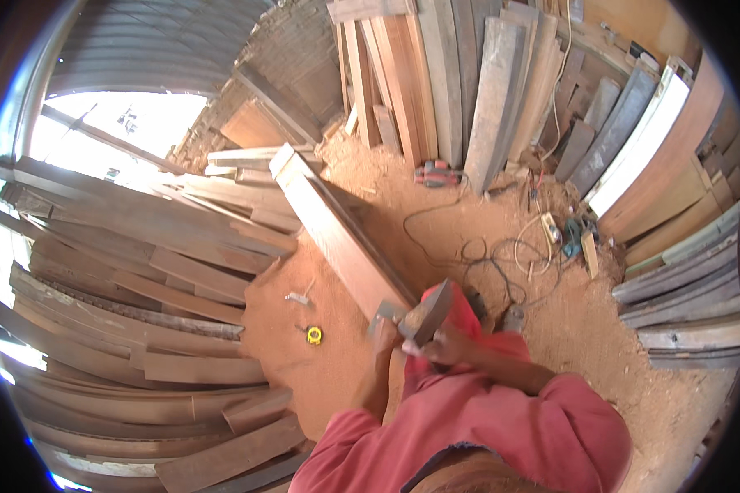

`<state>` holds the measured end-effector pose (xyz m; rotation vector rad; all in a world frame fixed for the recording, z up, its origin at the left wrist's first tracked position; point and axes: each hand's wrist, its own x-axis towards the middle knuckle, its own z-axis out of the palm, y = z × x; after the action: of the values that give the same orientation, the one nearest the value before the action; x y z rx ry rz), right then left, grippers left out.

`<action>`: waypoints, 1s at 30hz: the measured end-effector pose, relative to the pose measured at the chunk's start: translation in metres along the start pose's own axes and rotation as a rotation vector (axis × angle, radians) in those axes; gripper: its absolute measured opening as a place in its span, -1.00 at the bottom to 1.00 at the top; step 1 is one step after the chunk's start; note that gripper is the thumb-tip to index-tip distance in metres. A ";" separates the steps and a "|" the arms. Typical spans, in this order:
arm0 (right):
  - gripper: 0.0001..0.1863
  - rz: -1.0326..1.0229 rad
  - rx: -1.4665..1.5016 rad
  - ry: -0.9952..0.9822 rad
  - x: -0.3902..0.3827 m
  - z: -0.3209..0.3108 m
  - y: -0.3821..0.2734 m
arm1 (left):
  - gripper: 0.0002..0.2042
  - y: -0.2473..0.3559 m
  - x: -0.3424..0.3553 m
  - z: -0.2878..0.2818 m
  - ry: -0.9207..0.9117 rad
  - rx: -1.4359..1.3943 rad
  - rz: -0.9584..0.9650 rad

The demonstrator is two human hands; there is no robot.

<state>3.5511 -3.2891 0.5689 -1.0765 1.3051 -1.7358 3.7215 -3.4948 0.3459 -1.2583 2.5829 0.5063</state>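
Observation:
A long light wooden plank [329, 238] slopes from the back toward my lap. My left hand [384, 335] is closed around a small grey piece [386, 312] at the plank's near end; its exact shape is unclear. My right hand [440, 347] grips a dark grey block with a pale wooden face [426, 316], tilted just right of my left hand. My red-clothed legs are beneath both hands. A yellow tape measure [313, 334] and a small metal tool [298, 297] lie on the dusty ground to the left.
Stacked boards [173, 361] fill the left. Leaning planks [489, 99] line the back and right [686, 287]. A red power tool [436, 176], a teal power tool [574, 234], a power strip [550, 228] and looping cables [477, 255] lie on the sawdust-covered floor [280, 370].

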 end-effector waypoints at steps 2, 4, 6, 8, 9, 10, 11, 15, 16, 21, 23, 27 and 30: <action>-0.62 0.041 0.027 0.065 -0.009 0.009 0.017 | -0.30 -0.010 0.003 0.008 0.153 0.006 0.128; -0.66 -0.147 -0.423 0.130 -0.020 -0.001 0.041 | -0.33 0.001 0.013 -0.003 0.060 -0.121 0.060; -0.77 0.007 0.042 0.011 -0.031 -0.005 0.043 | -0.42 -0.009 0.017 -0.020 -0.255 -0.550 0.010; -0.84 0.153 0.110 -0.003 -0.039 0.003 0.016 | -0.50 -0.043 0.003 -0.025 0.008 -0.642 -0.172; -0.86 0.218 0.025 0.030 -0.041 0.007 0.005 | -0.52 -0.052 -0.001 -0.031 0.082 -0.657 -0.167; -0.87 0.233 0.018 0.046 -0.043 0.010 0.000 | -0.54 -0.056 -0.001 -0.039 0.158 -0.672 -0.154; -0.87 0.248 0.008 0.065 -0.046 0.014 -0.005 | -0.56 -0.058 0.000 -0.047 0.232 -0.688 -0.139; -0.86 0.236 -0.103 0.046 -0.047 0.032 -0.007 | -0.65 -0.092 0.005 -0.029 0.048 -0.564 -0.145; -0.86 0.240 -0.108 0.043 -0.045 0.038 -0.008 | -0.65 -0.100 0.006 -0.017 0.002 -0.610 -0.142; -0.85 0.154 -0.307 0.065 -0.043 0.050 -0.005 | -0.69 -0.078 0.004 -0.020 -0.109 -0.700 -0.225; -0.85 0.116 -0.336 0.039 -0.045 0.056 -0.007 | -0.65 -0.091 -0.014 -0.009 -0.016 -0.784 -0.127; -0.84 0.149 -0.261 0.060 -0.049 0.058 -0.009 | -0.68 -0.063 -0.053 -0.027 0.378 -0.636 0.054; -0.83 0.241 -0.156 0.078 -0.050 0.051 -0.010 | -0.68 -0.037 -0.083 -0.048 0.540 -0.533 0.198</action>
<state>3.6173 -3.2614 0.5755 -0.9004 1.5716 -1.5294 3.7987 -3.4755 0.4107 -1.4594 3.1765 1.0822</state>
